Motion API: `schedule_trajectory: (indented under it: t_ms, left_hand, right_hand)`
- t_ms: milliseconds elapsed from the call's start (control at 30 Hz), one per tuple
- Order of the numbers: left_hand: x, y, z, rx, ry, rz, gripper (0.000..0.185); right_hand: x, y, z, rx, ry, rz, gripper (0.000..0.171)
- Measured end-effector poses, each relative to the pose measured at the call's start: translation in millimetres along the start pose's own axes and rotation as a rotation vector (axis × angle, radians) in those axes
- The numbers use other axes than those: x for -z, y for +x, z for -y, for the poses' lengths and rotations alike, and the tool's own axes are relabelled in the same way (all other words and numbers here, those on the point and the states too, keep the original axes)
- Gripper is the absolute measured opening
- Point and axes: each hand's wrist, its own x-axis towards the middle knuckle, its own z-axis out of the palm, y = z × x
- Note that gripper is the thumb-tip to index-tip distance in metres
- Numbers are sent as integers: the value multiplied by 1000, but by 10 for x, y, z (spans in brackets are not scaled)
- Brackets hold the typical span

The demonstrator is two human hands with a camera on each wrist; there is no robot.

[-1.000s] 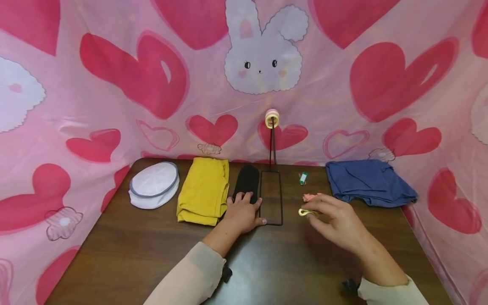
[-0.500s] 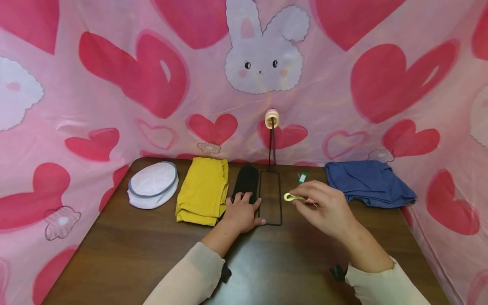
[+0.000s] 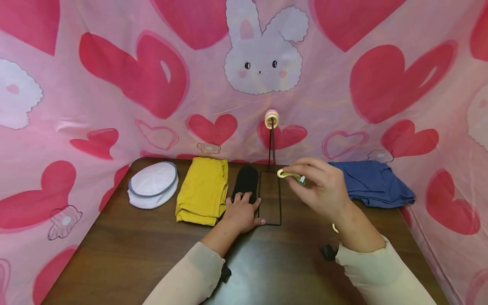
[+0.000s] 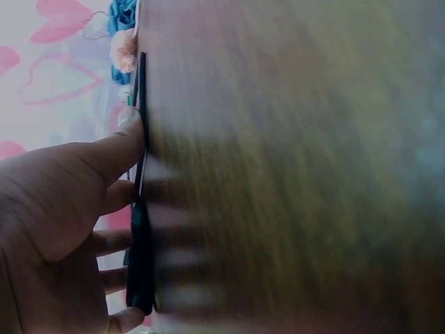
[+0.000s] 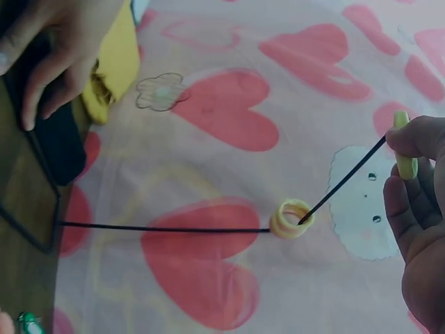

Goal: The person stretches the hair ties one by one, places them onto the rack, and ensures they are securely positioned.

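My right hand pinches a pale yellow ring-like band between thumb and fingertips. It is raised near a black wire stand, whose arm points toward the hand in the right wrist view. Striped pink and yellow rings hang on that arm. My left hand lies with spread fingers on a flat black oblong piece, its thumb on the stand's base wire. In the left wrist view, the fingers touch the edge of the black piece.
A folded yellow cloth and a white round mesh item with grey trim lie left. Folded blue cloth lies right. A green tag sits near the stand; a yellow curved item shows by the right wrist.
My right hand has moved up and left toward the stand with the yellow band, now covering the small pink item. The left hand has stayed in place.
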Motion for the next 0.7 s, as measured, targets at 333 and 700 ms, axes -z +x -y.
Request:
schedule_trajectory:
  t_ms: [333,700]
  left_hand:
    - [-12,13,-9,-3,2,7,80]
    - [-5,11,9,3,5,11,81]
  right_hand:
    - [1,186,83,-30,49,-4,26]
    - [-139,251,-72,-21,5,-25,21]
